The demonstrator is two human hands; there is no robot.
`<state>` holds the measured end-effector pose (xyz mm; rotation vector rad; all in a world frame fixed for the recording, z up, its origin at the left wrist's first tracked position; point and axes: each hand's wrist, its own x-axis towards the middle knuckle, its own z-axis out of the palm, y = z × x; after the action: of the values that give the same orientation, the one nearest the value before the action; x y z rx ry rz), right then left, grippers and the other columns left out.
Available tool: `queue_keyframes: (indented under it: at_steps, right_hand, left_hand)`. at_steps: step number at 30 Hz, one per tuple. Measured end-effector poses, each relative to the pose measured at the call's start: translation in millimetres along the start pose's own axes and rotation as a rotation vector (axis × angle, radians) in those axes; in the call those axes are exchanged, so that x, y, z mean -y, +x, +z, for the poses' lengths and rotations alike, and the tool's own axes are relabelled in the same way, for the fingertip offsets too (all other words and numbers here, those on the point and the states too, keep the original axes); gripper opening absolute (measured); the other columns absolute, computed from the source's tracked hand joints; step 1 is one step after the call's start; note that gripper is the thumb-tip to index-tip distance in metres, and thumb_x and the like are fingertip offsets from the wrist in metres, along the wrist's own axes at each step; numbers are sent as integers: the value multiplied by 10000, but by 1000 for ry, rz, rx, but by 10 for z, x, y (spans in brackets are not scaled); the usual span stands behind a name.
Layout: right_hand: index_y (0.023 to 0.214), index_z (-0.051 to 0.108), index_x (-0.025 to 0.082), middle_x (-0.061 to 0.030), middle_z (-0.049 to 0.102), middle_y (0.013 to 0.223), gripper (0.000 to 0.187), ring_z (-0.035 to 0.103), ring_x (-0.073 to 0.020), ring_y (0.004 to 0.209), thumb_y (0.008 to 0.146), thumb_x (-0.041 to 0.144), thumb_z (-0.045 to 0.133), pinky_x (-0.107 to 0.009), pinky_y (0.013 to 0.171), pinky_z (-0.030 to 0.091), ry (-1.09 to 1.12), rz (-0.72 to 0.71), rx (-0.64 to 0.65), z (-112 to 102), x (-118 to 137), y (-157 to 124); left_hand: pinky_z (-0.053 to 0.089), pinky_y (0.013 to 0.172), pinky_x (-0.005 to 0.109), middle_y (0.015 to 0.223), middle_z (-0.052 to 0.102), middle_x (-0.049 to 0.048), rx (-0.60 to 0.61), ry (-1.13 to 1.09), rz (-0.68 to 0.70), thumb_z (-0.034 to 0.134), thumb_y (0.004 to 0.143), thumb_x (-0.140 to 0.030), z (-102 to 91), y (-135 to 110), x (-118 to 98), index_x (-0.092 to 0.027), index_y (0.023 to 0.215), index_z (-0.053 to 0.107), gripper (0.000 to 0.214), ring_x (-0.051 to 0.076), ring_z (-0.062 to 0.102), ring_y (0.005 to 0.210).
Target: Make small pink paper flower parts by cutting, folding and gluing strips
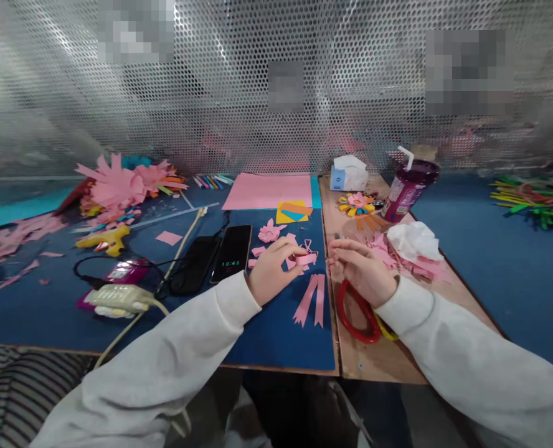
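Note:
Between its thumb and fingers my left hand [279,267] pinches a curled pink paper strip [306,259]. To the right, my right hand [358,264] is closed with fingertips together, and whatever it may hold is too small to make out. It hovers over red-handled scissors [358,317], whose blades are hidden. Two pink paper ribbons [312,300] with notched ends lie below the hands on the blue tabletop. A pink paper flower [270,231] sits just beyond my left hand, with small pink pieces around it.
A purple drink cup [403,193] with a straw, a tissue box [349,174] and crumpled tissue [414,241] stand right. Phone [232,252], power strip [120,300], cables and yellow glue gun [106,241] lie left. Pink sheets [269,191] rest against the perforated metal screen [258,112].

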<state>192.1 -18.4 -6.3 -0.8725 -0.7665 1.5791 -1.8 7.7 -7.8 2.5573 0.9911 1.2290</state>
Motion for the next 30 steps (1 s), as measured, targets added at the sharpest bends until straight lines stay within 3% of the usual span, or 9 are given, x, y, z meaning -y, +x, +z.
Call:
queue_keyframes:
  at_steps: [11, 16, 21, 23, 26, 30]
  right_hand:
    - [755, 700, 166, -15, 708, 736, 319, 679, -116, 694, 501, 289, 849, -245, 730, 555, -64, -125, -43, -26, 0, 45]
    - [770, 646, 177, 22, 655, 627, 315, 628, -97, 572, 557, 341, 810, -241, 587, 535, -182, -265, -147, -93, 61, 113]
    - [783, 633, 187, -7, 666, 722, 144, 620, -121, 633, 682, 258, 707, -266, 598, 523, -632, -627, -359, -293, 464, 194]
    - [798, 627, 193, -23, 680, 768, 119, 653, -164, 703, 692, 202, 680, -301, 635, 542, -847, -586, -308, -427, 666, 208]
    - [853, 631, 187, -49, 691, 781, 149, 672, -201, 694, 724, 123, 593, -311, 574, 546, -1187, -358, -324, -612, 883, 212]
    - [853, 672, 188, -40, 729, 853, 322, 682, -207, 809, 648, -11, 525, -312, 755, 530, -1646, -300, -210, -745, 980, 227]
  left_hand:
    - [521, 676, 256, 832, 619, 25, 32, -12, -35, 610, 713, -30, 27, 10, 47, -149, 869, 643, 199, 124, 585, 743]
    - [526, 693, 274, 839, 615, 29, 42, -16, -23, 615, 706, -23, 15, 14, 44, -144, 879, 639, 213, 128, 583, 750]
    - [523, 707, 268, 844, 611, 21, 52, -18, -24, 614, 697, -8, 15, 8, 15, -152, 883, 640, 236, 123, 584, 754]
    - [521, 705, 266, 846, 611, 20, 57, -20, -27, 620, 696, -12, 18, 3, 9, -150, 889, 639, 239, 122, 584, 752]
    - [521, 695, 266, 839, 612, 21, 64, -15, -25, 627, 696, -16, 20, 2, 12, -142, 885, 639, 228, 125, 583, 743]
    - [524, 705, 263, 843, 611, 20, 54, -5, -19, 634, 696, -16, 17, 9, 21, -147, 890, 637, 235, 124, 589, 754]
